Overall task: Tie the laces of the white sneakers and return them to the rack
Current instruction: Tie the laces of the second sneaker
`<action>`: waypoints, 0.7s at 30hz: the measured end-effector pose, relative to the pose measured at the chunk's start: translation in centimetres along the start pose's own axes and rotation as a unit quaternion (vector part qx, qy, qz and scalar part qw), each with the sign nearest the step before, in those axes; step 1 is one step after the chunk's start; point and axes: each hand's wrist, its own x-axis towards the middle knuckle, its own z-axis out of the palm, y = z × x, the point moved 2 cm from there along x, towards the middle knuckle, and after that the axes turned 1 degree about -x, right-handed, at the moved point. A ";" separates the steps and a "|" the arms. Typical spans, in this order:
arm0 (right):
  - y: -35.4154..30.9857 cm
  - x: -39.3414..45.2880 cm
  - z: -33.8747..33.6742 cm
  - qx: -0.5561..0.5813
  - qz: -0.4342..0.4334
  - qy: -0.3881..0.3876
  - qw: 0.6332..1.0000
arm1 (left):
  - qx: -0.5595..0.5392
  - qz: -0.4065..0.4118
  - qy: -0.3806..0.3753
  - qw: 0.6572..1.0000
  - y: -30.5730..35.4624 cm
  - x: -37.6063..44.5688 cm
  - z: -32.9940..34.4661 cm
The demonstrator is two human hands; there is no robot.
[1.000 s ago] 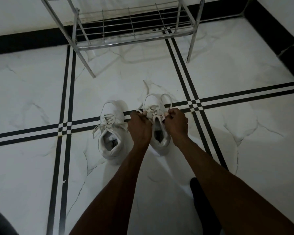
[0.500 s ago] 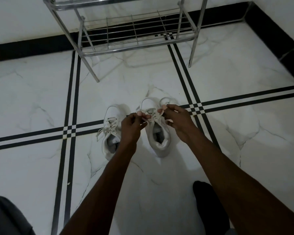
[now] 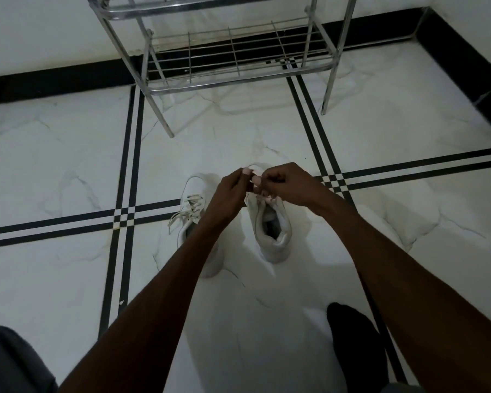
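Two white sneakers stand side by side on the marble floor, toes pointing away from me. Loose laces spill off the left sneaker (image 3: 194, 207), and my left forearm covers its heel. Over the front of the right sneaker (image 3: 272, 225) my left hand (image 3: 230, 190) and my right hand (image 3: 284, 182) meet, each pinching a piece of that shoe's white lace (image 3: 254, 177). My hands hide its toe. The metal shoe rack (image 3: 238, 78) stands beyond the shoes against the wall, its low wire shelf bare.
White marble floor (image 3: 54, 165) with black inlay stripes crossing near the shoes. A black skirting runs along the walls. My dark-socked foot (image 3: 355, 344) rests at lower right, and a grey-clothed knee (image 3: 9, 361) shows at lower left.
Both hands have lifted and drawn together above the right sneaker's front, still pinching the lace. The view has tilted up, showing more of the rack.
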 end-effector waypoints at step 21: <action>2.2 0.9 0.1 0.139 0.030 0.145 0.979 | -0.009 -0.068 0.086 0.994 -2.0 0.7 2.0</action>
